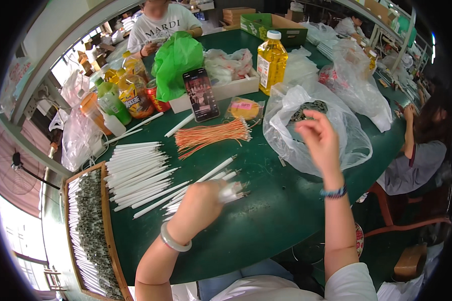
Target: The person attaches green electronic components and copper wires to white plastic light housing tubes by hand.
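Observation:
My left hand is closed around several thin white tubes with dark ends sticking out on its right. More loose white tubes lie beneath and beside that hand. To its upper left, a row of white tubes is spread on the table. My right hand is raised over a clear plastic bag, fingers bent with a gap between the tips; nothing shows in them. Small dark parts lie in the bag's mouth. A bundle of orange wires rests between the hands, farther back.
A wooden tray of dark-ended tubes stands at left. A phone leans on a white box near a yellow liquid bottle. Drink bottles crowd the left. One person sits opposite, another at right.

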Demonstrator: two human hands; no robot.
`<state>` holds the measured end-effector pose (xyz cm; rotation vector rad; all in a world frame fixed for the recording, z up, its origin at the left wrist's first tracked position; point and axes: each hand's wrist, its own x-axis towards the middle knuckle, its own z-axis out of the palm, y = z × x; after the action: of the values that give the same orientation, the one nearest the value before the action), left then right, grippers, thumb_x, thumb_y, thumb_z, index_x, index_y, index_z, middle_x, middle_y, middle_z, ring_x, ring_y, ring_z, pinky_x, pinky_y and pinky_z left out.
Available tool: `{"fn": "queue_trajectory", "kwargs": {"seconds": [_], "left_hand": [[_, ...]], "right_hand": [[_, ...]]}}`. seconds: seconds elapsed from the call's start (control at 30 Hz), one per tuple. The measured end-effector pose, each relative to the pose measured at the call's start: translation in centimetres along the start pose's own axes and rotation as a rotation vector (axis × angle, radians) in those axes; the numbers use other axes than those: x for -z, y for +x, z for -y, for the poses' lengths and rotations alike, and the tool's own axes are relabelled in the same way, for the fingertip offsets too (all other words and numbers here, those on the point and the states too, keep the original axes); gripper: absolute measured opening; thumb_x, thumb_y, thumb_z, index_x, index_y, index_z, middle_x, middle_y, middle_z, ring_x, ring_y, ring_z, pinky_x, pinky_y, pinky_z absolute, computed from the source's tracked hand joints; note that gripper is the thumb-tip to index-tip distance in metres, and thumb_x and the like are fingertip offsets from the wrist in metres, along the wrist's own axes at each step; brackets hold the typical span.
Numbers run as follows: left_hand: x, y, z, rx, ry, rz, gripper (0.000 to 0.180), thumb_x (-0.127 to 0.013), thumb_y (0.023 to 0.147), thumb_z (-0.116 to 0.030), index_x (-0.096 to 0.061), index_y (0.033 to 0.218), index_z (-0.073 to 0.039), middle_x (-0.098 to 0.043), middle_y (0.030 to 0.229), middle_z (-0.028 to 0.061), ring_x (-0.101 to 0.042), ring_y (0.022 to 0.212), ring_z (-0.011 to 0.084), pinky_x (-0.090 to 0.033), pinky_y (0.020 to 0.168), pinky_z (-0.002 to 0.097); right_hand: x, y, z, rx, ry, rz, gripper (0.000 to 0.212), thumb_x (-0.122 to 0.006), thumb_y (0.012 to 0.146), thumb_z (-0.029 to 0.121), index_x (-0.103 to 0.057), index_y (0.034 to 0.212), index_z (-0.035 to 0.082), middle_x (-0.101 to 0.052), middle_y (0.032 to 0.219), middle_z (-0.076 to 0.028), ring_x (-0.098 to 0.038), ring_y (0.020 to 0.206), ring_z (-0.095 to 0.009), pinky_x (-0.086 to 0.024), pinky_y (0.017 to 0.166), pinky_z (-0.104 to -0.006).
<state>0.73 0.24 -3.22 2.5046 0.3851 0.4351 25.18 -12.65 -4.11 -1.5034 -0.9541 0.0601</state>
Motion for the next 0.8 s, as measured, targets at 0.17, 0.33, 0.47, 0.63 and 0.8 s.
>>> {"fn": "queue_trajectory", "kwargs": {"seconds": [0.17,0.33,0.47,0.63,0.8], "left_hand": [[-3.9,0.2,3.0,-0.066,0.197,0.039,0.017,-0.053,0.061,0.006,-0.057,0.078,0.004,-0.053,0.076,0.0178,-0.054,0.074,0.0332,-0.044,0.066,0.0380],[-3.4,0.0,3.1,-0.061,0.305,0.047,0.019,-0.047,0.065,0.007,-0.052,0.082,0.001,-0.053,0.080,0.0178,-0.053,0.075,0.0331,-0.045,0.066,0.0387],[-0.6,0.2,1.2,-0.030,0.204,-0.047,0.025,-0.051,0.066,0.005,-0.052,0.091,0.002,-0.054,0.083,0.0182,-0.055,0.075,0.0339,-0.045,0.067,0.0394],[2.7,0.4,-1.0,0.079,-0.196,-0.140,0.029,-0.063,0.072,-0.003,-0.054,0.098,0.002,-0.056,0.075,0.0115,-0.057,0.072,0.0205,-0.044,0.065,0.0304],[3.1,-0.2,-0.4,0.241,-0.729,-0.055,0.022,-0.053,0.083,-0.006,-0.051,0.099,0.009,-0.059,0.075,0.0071,-0.058,0.063,0.0112,-0.047,0.059,0.0232]], "right_hand": [[6.1,2.1,-7.4,0.006,-0.898,0.221,0.006,-0.062,0.069,0.003,-0.061,0.074,0.001,-0.062,0.075,-0.015,-0.060,0.069,-0.028,-0.047,0.064,-0.0333],[4.2,2.1,-7.4,-0.156,-0.846,0.364,0.010,-0.066,0.063,0.005,-0.063,0.073,0.002,-0.062,0.072,-0.014,-0.060,0.072,-0.028,-0.047,0.065,-0.0360],[3.6,2.1,-8.0,-0.058,-0.853,0.365,0.012,-0.068,0.061,0.006,-0.061,0.069,0.001,-0.061,0.070,-0.013,-0.060,0.070,-0.029,-0.046,0.064,-0.0364],[4.5,2.2,-7.6,0.065,-0.840,0.135,0.015,-0.066,0.065,0.005,-0.056,0.075,0.000,-0.060,0.068,-0.013,-0.059,0.065,-0.027,-0.046,0.059,-0.0336],[-0.8,-0.2,1.1,-0.054,-0.057,0.196,0.027,-0.063,0.074,0.004,-0.057,0.101,0.003,-0.061,0.076,-0.005,-0.056,0.068,-0.008,-0.045,0.059,-0.0229]]}}
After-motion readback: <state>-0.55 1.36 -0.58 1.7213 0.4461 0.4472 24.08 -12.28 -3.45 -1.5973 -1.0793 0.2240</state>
